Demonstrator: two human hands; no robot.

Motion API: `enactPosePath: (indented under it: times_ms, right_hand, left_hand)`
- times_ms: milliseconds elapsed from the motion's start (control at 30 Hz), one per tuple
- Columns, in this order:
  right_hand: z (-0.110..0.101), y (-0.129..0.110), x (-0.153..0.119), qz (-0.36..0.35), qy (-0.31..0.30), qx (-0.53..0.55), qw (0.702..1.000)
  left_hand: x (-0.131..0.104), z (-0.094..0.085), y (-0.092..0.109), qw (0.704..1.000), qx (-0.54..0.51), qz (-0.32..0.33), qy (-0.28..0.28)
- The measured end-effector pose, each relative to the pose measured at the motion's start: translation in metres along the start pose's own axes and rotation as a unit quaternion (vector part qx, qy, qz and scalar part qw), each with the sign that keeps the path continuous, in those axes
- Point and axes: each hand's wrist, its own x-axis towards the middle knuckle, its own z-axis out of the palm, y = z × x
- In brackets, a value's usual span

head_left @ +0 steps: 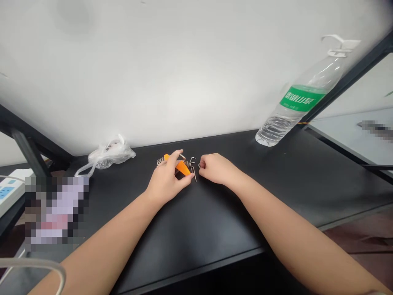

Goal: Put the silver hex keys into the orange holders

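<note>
My left hand (167, 178) is closed around an orange hex key holder (183, 168) above the black desk. Thin metal keys stick out of the holder's far left end. More L-shaped hex keys (193, 169) show at its right end, near my left thumb. Just to the right, my right hand (216, 167) is curled with its fingers pinched together. A small bent piece of metal, which looks like a hex key (199, 165), peeks out at those fingertips; the rest of it is hidden in the hand. The two hands are a short gap apart.
On the black desk (190, 237), a clear water bottle (302, 98) with a green label stands at the back right. A crumpled plastic bag (112, 153) lies at the back left. A white power strip (14, 190) and a pale cable (33, 262) are at the left.
</note>
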Motion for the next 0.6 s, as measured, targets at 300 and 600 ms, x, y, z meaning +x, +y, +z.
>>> enactPosePath:
  times_ms: [300,600]
  right_hand:
    - [-0.007,0.005,-0.01,-0.046,0.019,0.191,0.98]
    - [-0.004,-0.015,-0.014,-0.102,0.073,0.616,0.778]
  left_hand:
    - [0.001,0.003,-0.007,0.999,-0.023,0.025,0.014]
    - [0.001,0.002,-0.005,0.998,-0.044,0.03,0.026]
